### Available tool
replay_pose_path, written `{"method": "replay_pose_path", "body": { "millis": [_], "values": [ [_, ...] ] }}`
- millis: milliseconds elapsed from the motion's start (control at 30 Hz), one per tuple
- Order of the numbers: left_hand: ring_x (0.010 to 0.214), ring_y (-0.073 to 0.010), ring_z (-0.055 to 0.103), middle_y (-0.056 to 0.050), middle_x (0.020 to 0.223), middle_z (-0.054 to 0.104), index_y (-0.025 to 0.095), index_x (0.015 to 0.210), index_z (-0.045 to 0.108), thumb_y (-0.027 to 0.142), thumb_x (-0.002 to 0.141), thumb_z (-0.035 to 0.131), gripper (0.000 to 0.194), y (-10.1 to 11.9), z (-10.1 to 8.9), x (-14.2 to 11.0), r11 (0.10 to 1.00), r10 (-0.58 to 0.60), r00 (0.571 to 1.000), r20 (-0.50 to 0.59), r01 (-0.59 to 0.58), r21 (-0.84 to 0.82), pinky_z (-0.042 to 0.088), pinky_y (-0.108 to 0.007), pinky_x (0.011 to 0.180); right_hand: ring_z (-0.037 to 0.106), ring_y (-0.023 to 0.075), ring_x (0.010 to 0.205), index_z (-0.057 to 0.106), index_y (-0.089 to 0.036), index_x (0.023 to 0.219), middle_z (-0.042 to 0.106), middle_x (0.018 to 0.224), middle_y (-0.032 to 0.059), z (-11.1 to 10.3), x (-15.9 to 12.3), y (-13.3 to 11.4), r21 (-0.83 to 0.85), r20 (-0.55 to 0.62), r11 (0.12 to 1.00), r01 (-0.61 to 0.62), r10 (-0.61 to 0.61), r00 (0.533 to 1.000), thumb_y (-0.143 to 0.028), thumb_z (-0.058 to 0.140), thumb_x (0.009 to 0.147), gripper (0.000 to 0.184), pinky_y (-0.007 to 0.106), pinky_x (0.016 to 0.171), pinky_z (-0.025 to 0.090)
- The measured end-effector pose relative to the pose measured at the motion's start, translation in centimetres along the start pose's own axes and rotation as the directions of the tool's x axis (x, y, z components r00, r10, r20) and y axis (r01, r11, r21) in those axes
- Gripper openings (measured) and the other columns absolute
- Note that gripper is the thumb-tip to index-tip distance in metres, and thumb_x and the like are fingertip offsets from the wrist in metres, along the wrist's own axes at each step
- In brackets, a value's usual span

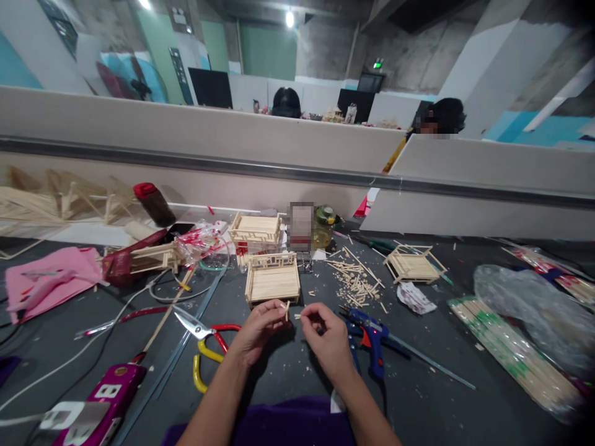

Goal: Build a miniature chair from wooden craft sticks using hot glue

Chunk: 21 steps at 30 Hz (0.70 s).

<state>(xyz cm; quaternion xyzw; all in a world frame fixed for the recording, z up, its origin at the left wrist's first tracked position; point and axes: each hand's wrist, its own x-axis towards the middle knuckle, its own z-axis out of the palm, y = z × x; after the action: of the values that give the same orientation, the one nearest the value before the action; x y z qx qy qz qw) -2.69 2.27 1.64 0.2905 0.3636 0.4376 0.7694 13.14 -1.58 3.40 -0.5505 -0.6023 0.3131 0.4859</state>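
Left of the one blue glue gun point(374, 339), the left hand point(260, 332) pinches small crossed sticks point(287, 309); the right hand point(325, 337) pinches short stick bits point(297, 316). One pair of scissors point(199, 331) lies farther left.

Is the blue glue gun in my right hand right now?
No, the glue gun lies on the table beside your right hand, whose fingers pinch a small stick piece.

Two bare hands hold small wooden pieces over a dark table.
Left hand point(264, 329) and right hand point(325, 337) work near scissors point(199, 331) and a blue glue gun point(372, 337).
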Motion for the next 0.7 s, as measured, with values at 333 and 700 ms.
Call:
{"method": "replay_pose_path", "body": {
  "millis": [333, 700],
  "values": [
    [0.063, -0.0114, 0.056, 0.0, 0.067, 0.062, 0.015, 0.07, 0.066, 0.027, 0.064, 0.084, 0.023, -0.28, 0.01, 0.13, 1.0, -0.014, 1.0, 0.019, 0.014, 0.001, 0.048, -0.026, 0.07, 0.059, 0.0125, 0.063, 0.062, -0.018, 0.083, 0.064, 0.072, 0.0004, 0.77, 0.27, -0.05, 0.125, -0.052, 0.992, -0.023, 0.03, 0.998, -0.024, 0.056, 0.083, 0.008, 0.02, 0.057, 0.047],
    [0.058, -0.0089, 0.051, 0.001, 0.062, 0.059, 0.014, 0.068, 0.066, 0.028, 0.064, 0.084, 0.024, -0.31, 0.03, 0.09, 1.0, -0.006, 1.0, 0.022, 0.006, 0.014, 0.044, -0.023, 0.066, 0.058, 0.0127, 0.063, 0.067, -0.019, 0.082, 0.065, 0.074, 0.0003, 0.97, 0.19, 0.26, -0.035, -0.044, 0.997, 0.067, -0.068, 0.997, -0.018, 0.055, 0.085, 0.012, 0.022, 0.06, 0.046]
  ]
}}
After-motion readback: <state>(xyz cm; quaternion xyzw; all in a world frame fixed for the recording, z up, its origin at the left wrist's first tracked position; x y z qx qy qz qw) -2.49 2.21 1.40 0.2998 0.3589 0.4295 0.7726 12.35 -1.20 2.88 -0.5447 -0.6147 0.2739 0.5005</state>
